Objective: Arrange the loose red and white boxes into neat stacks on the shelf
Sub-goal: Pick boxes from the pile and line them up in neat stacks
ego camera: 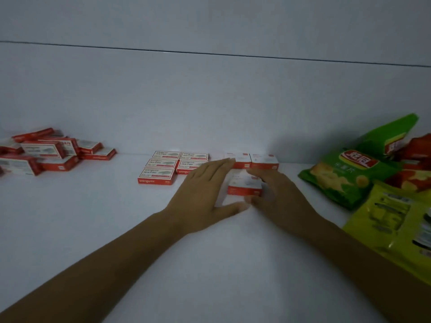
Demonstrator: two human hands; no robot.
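Several small red and white boxes lie in tidy rows point(168, 164) at the back middle of the white shelf point(116, 229). One more box point(245, 186) sits just in front of two boxes point(254, 160) on the right of that group. My left hand point(205, 197) lies flat with straight fingers against this box's left side, thumb at its front. My right hand point(277, 194) grips the box from the right, fingers over its far edge and thumb at the near corner. A loose heap of the same boxes point(49, 150) lies at the far left.
Snack bags crowd the right side: a green chip bag point(349, 173), a yellow-green bag point(391, 224) in front of it and red bags point(417, 159) behind. The shelf's white back wall point(210, 101) rises right behind the boxes.
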